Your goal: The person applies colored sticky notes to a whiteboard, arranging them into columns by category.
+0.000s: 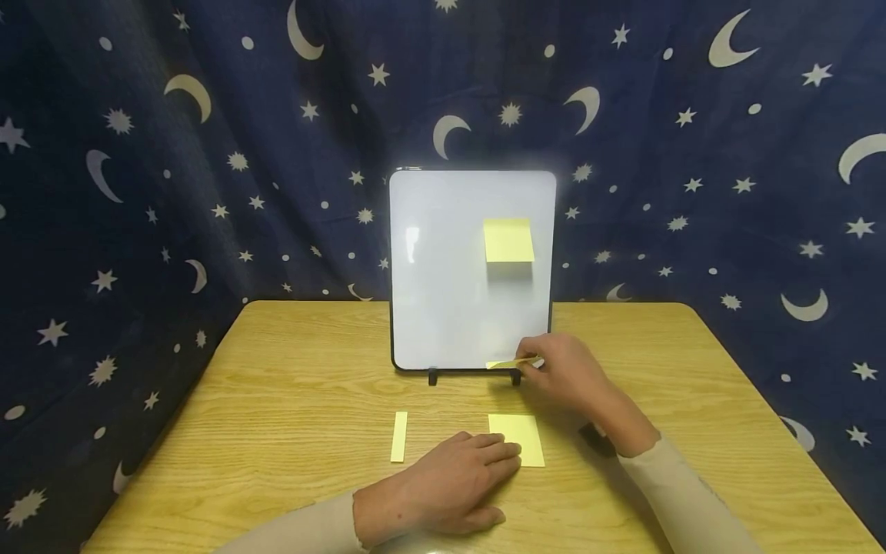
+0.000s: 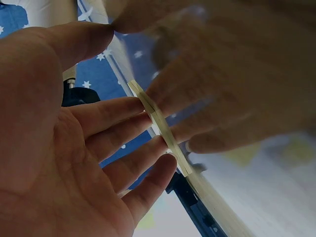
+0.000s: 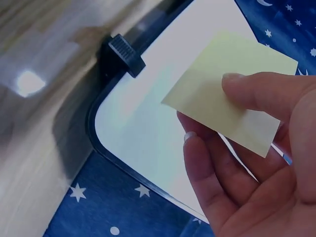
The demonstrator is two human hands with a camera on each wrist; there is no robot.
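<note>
My right hand (image 1: pixel 567 373) pinches a yellow sticky note (image 3: pixel 207 89) between thumb and fingers, in front of the whiteboard's lower right corner. In the head view this note appears nearly edge-on, close to the board's bottom edge. The white, black-framed whiteboard (image 1: pixel 450 300) stands upright, with another yellow sticky note (image 1: pixel 508 242) stuck on its upper right part. My left hand (image 1: pixel 457 481) rests on the table with fingers extended, its fingertips on a pad of yellow sticky notes (image 1: pixel 530 442). The left wrist view shows the pad (image 2: pixel 165 131) from its edge, at those fingertips.
A narrow pale yellow strip (image 1: pixel 398 437) lies on the wooden table (image 1: pixel 298 369) to the left of the pad. Small black feet (image 1: pixel 432 377) hold up the board. Behind the table hangs a dark blue curtain (image 1: pixel 277 154) with moons and stars.
</note>
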